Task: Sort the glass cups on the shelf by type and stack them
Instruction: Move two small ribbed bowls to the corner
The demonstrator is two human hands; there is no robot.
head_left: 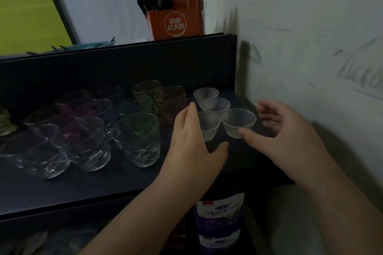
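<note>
An orange box (176,23) holding dark sachets (155,3) stands on the top shelf, a teal basket (91,46) to its left. A purple-labelled bag (219,221) sits below.

Two bare hands, two bare forearms

Left hand (191,143) and right hand (286,130) without gloves, rings or watch; no sleeves visible up to the frame edge.
</note>
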